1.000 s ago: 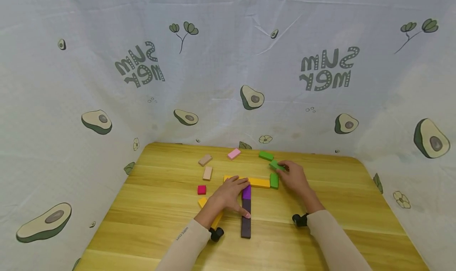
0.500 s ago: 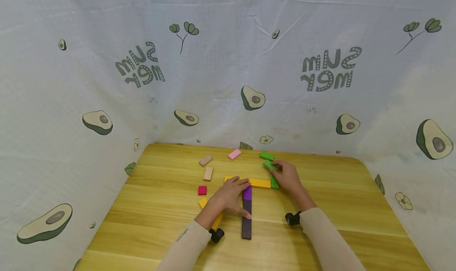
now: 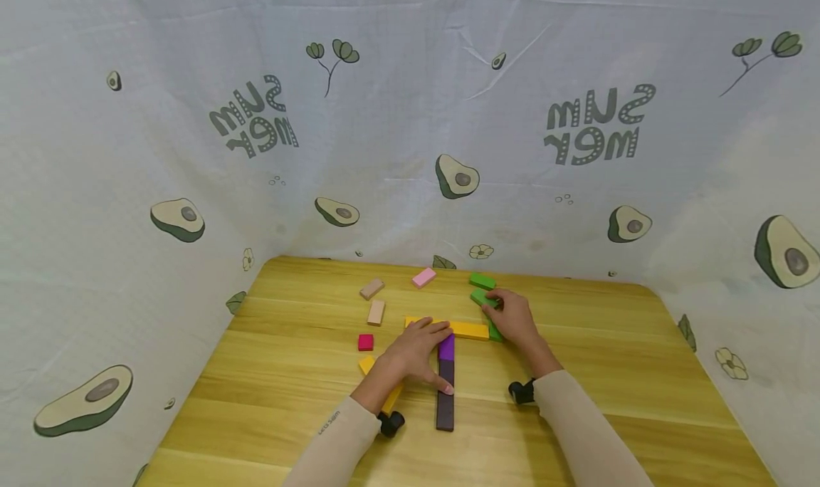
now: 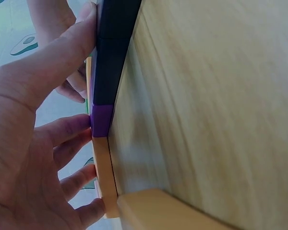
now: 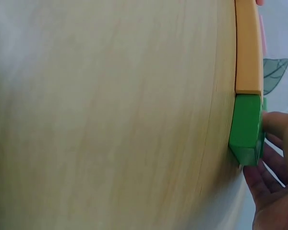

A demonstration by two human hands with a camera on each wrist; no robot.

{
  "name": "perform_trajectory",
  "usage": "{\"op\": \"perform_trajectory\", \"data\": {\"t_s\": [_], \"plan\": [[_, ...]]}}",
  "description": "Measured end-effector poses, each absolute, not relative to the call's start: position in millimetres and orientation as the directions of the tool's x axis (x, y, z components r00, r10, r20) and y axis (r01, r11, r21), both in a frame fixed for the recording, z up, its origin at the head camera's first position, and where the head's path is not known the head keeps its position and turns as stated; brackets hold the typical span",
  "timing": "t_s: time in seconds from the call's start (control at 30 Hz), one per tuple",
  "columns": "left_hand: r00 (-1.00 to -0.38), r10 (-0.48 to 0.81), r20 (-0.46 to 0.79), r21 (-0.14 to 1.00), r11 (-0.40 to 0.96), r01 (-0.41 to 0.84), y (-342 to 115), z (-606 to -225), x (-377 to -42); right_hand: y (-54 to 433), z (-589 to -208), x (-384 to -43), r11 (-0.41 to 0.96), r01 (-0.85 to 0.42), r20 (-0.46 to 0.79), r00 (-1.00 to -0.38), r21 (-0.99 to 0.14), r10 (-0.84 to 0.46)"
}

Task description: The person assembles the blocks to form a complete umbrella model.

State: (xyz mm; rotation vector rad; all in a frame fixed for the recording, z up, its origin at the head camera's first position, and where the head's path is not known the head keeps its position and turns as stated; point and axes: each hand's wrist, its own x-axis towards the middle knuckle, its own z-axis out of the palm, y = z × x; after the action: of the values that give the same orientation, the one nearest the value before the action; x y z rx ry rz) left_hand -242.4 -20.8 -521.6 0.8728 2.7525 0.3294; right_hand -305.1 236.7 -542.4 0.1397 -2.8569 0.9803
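Observation:
My left hand lies with spread fingers over the corner where a yellow row of blocks meets a purple block. In the left wrist view its thumb touches the line of dark blocks, and its fingertips rest along the purple block and yellow row. My right hand pinches a green block behind the row's right end. Another green block sits against that end, partly covered by the right hand in the head view. A third green block lies just behind the pinched one.
Other yellow blocks lie partly under the left forearm. A red square block, two tan blocks and a pink block are scattered at the back left. A printed cloth rises behind the wooden table.
My right hand has moved left with the green block, bringing it behind the right end of the yellow row. The left hand stays in place.

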Motion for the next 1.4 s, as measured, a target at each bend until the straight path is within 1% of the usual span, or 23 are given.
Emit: {"op": "perform_trajectory", "data": {"t_s": [0.17, 0.5, 0.9, 1.4], "plan": [[-0.795, 0.588, -0.148, 0.272, 0.797, 0.539, -21.2, -521.1, -242.4, 236.4, -542.4, -305.3, 0.786, -0.125, 0.140, -0.989, -0.605, -0.050], [-0.792, 0.593, -0.146, 0.290, 0.791, 0.538, -22.1, -521.1, -241.6, 237.3, -548.2, -305.8, 0.786, -0.112, 0.127, -0.991, -0.608, -0.043], [-0.794, 0.592, -0.139, 0.292, 0.790, 0.539, -22.2, -521.4, -240.6, 238.2, -547.3, -301.9, 0.786, -0.141, 0.144, -0.987, -0.602, -0.067], [-0.800, 0.581, -0.150, 0.301, 0.797, 0.523, -21.0, -520.4, -238.8, 237.3, -547.2, -300.0, 0.790, -0.145, 0.168, -0.984, -0.596, -0.054]]}}
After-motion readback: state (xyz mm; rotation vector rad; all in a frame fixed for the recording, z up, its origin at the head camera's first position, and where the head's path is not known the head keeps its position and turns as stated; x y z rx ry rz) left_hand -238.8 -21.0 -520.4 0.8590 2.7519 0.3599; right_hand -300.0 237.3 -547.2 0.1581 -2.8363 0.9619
